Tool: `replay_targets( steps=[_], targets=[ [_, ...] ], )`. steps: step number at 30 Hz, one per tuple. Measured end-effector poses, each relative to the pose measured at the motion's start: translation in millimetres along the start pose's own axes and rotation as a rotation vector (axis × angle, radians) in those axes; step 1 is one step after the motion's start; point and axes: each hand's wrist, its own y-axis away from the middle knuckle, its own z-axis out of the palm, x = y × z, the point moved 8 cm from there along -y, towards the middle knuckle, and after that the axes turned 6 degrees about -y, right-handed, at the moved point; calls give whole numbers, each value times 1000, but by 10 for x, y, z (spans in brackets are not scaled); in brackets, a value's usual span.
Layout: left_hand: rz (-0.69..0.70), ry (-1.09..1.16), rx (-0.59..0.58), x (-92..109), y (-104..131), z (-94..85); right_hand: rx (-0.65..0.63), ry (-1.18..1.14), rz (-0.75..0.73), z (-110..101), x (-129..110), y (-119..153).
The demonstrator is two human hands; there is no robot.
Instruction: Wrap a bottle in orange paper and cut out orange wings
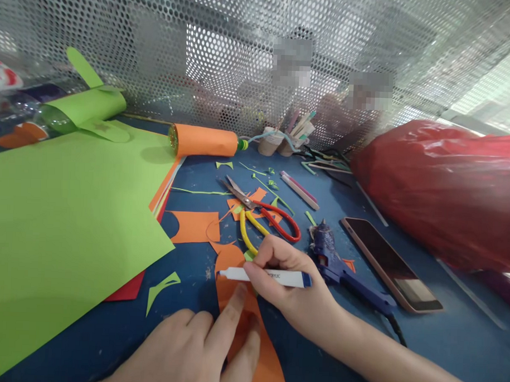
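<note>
My right hand [303, 307] grips a white acrylic marker [292, 278] with a blue end, held almost level. Its tip lies at the left edge of an orange paper strip [269, 361] with a rounded upper end. Index finger stretched out, my left hand [186, 344] presses that strip onto the blue table. Just above lie scissors [249, 202], blades apart, with one red and one yellow handle, over orange scraps. An orange paper piece [195, 227] with curved cutouts sits to the left of the scissors.
Green paper sheets [70, 223] cover the left side. Behind lie an orange-wrapped bottle [206, 141] and a green-wrapped bottle [94, 104]. A blue glue gun [340, 266], a phone [390, 262] and a red plastic bag [443, 186] occupy the right. Cups [270, 141] stand by the perforated metal screen.
</note>
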Motion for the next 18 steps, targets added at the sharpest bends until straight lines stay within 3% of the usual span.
replay_targets(
  steps=[10,18],
  targets=[
    [-29,36,-2,-21,37,14,93,114,-31,-53,-7,23],
    [17,-56,-54,-13,-41,-62,167,172,-46,-123,-54,23]
  ],
)
